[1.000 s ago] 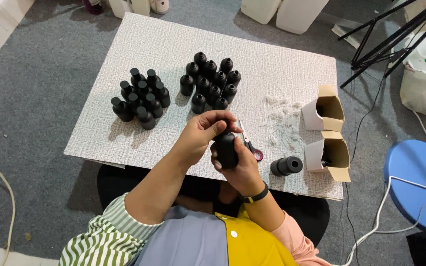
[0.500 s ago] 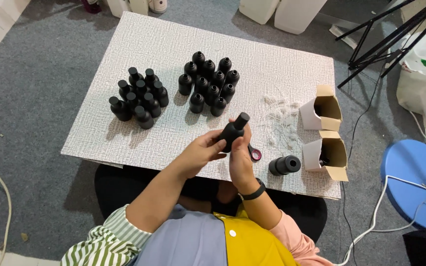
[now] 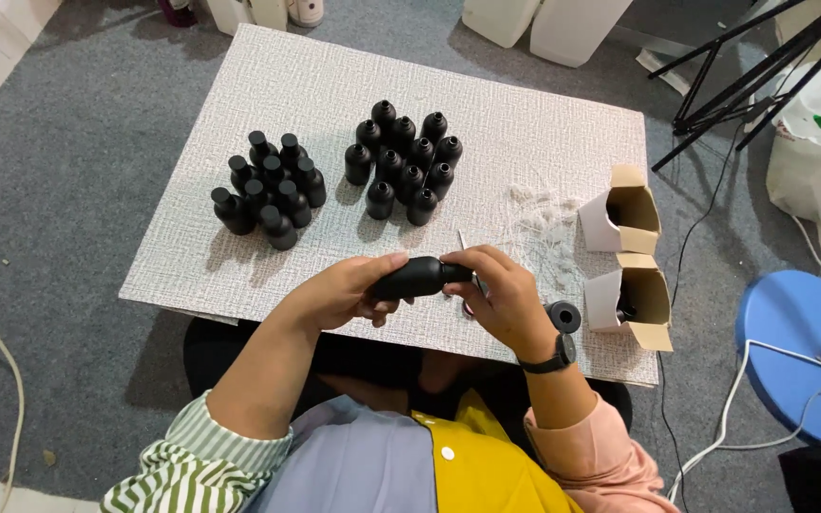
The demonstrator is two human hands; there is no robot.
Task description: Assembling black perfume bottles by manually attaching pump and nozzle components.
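Head view looks down on a person seated at a low white worktop (image 3: pixel 334 85), both hands working one black bottle (image 3: pixel 417 277) held on its side just above the near edge, at about 6 o'clock from the centre of the board. Left hand (image 3: pixel 344 293) is closed around the bottle's body, fingers wrapped underneath and thumb along the top, apparently to steady it; right hand (image 3: pixel 501 296) is curled at the neck end, fingertips pinched on the mouth of the bottle, where something small seems to be handled, though what it is cannot be made out. A dark watch (image 3: pixel 551 357) sits on the right wrist. Two clusters of like bottles stand upright further back: one group (image 3: pixel 268 190) at 10 o'clock, a second group (image 3: pixel 403 160) at 12 o'clock, kept apart as if sorted into two lots. Small white bits (image 3: pixel 544 214) lie scattered at 2 o'clock, within reach of the right hand. Two open cardboard boxes (image 3: pixel 624 220) rest on their sides at 3 o'clock, mouths turned towards the person, with a black ring-shaped part (image 3: pixel 563 316) lying just beside the nearer one. Grey carpet (image 3: pixel 59 171) surrounds the board.
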